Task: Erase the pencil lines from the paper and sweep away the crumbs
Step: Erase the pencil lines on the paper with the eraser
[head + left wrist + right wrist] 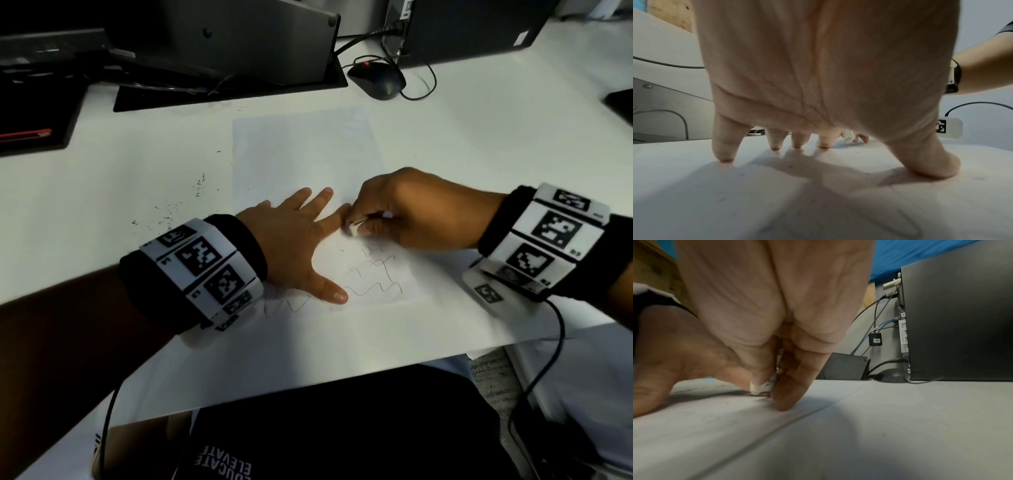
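Eraser in right hand pinch (on paper)

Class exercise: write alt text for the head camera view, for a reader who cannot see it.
A person's right hand pinches a small white eraser against a sheet of paper on a white desk, while the left hand presses flat on the sheet. Wavy pencil lines remain near its close edge; dark crumbs lie on the desk to its left.
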A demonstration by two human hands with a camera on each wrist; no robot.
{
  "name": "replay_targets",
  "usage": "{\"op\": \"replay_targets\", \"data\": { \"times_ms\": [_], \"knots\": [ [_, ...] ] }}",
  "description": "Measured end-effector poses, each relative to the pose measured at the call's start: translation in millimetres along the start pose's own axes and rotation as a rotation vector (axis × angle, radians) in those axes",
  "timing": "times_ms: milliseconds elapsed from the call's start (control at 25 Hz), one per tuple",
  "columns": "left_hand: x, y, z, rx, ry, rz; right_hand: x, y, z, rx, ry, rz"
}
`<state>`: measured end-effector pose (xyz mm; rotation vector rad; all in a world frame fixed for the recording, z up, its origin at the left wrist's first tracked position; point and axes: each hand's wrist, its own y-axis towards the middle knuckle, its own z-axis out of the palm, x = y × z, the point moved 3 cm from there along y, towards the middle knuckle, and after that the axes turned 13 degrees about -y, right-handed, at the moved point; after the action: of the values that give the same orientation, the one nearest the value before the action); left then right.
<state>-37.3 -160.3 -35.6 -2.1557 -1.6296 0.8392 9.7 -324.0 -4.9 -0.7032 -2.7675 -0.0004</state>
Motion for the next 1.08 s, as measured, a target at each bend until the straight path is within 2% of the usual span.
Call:
{"op": "replay_targets", "data": {
  "times_ms": [200, 320, 520, 640, 720, 800, 880, 960, 1080],
  "knots": [
    [-15.1, 4.5, -3.1, -0.046, -0.024, 0.068, -7.8, -0.3, 7.3, 0.028, -0.021, 0.071],
    [-16.9, 9.5, 0.7, -0.028, -0.029, 0.059, -6.9, 0.9, 5.9, 0.017, -0.03, 0.088],
    [-15.6, 6.5, 1.0, -0.003, -0.025, 0.068, 18.4, -4.7, 13.9, 0.11, -0.024, -0.085],
    [-14.9, 7.8, 2.0, 0.003, -0.014, 0.051, 3.5, 2.3, 3.6, 0.059, -0.076, -0.004],
    [-13.6, 8.1, 2.8, -0.004, -0.02, 0.053, 8.2, 0.5, 8.8, 0.056, -0.114, -0.042],
    [-14.0, 7.0, 3.4, 0.001, -0.032, 0.055, 24.4, -6.4, 17.4, 0.135, -0.109, -0.146],
    [-14.3, 7.8, 2.6, 0.0, -0.016, 0.054, 17.9, -4.6, 13.4, 0.156, -0.079, -0.094],
    [-14.2, 8.4, 2.2, -0.004, -0.003, 0.052, 5.8, 0.7, 4.0, 0.088, -0.081, -0.017],
    [-13.9, 8.5, 3.2, -0.009, -0.01, 0.053, 15.2, -5.7, 13.1, 0.094, -0.106, -0.088]
  ]
}}
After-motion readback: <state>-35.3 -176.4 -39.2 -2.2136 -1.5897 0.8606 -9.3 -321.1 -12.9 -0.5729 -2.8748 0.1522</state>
